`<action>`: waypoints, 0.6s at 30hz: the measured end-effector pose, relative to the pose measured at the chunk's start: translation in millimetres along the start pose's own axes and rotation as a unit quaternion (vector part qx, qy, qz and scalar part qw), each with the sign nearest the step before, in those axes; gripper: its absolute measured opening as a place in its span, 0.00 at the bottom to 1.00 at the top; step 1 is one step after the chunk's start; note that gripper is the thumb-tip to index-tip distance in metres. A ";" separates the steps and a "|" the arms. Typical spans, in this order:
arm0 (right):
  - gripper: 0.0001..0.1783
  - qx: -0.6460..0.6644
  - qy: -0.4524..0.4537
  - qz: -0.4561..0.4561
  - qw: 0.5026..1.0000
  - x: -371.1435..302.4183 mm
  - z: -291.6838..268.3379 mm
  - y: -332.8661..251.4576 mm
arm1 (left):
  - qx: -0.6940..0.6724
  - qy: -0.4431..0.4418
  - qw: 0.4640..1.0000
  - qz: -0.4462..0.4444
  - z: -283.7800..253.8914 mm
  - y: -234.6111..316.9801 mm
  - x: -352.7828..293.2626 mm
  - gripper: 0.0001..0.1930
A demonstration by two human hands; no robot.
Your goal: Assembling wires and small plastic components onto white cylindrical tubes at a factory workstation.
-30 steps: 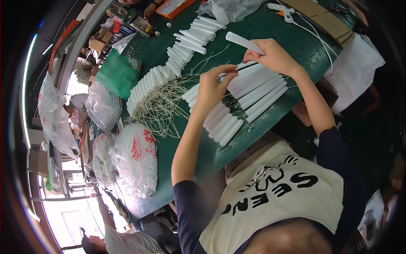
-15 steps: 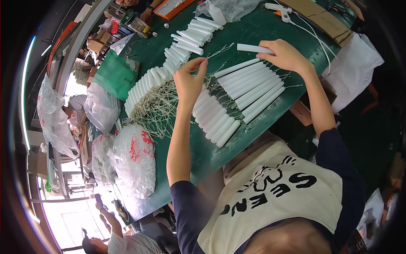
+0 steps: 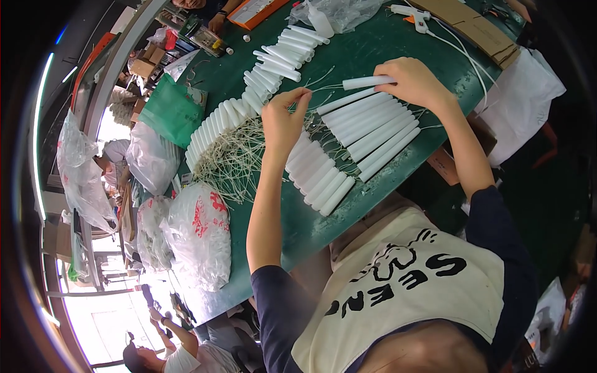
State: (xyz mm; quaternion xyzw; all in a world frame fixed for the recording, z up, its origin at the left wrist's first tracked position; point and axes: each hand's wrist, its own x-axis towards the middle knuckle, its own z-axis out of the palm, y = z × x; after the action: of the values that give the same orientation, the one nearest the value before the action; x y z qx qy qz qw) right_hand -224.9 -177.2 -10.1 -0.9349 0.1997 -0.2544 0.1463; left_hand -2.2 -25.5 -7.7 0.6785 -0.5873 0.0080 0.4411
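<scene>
A white tube is gripped at its right end by my right hand, whose fingers are wrapped round it. My left hand pinches thin pale wires between thumb and finger. They run from these fingertips toward the tube's left end; whether they enter it I cannot tell. Just below the held tube lies a row of white tubes with wires at their ends. A second row of white tubes lies nearer the table edge. Left of my left wrist, a tangle of pale wires trails from more white tubes.
Further white tubes reach across the green table. A white glue gun with its cord lies far right beside flattened cardboard. Plastic bags stand along the left edge. Another person is at lower left.
My right hand has brought the white tube slightly left and down. My left hand has moved a little right, so wires and tube end now meet or nearly meet.
</scene>
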 end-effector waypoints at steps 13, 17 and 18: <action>0.13 0.071 -0.053 0.013 0.996 0.6 16.2 -16.0 | -0.108 -0.143 0.980 -0.086 -24.5 -33.3 -12.1 0.14; 0.13 0.123 -0.064 0.022 0.990 4.1 12.7 -22.0 | -0.099 -0.138 0.981 -0.095 -22.6 -20.2 -19.0 0.13; 0.13 0.122 -0.065 0.021 0.990 3.7 12.5 -24.2 | -0.125 -0.145 0.976 -0.100 -20.7 -14.5 -18.8 0.12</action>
State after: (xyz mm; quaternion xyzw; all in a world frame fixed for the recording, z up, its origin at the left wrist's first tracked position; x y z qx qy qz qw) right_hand -208.0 -155.4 -9.7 -0.9200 0.1771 -0.2122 0.2777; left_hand 14.1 0.8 -13.6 0.6674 -0.5703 -0.2078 0.4315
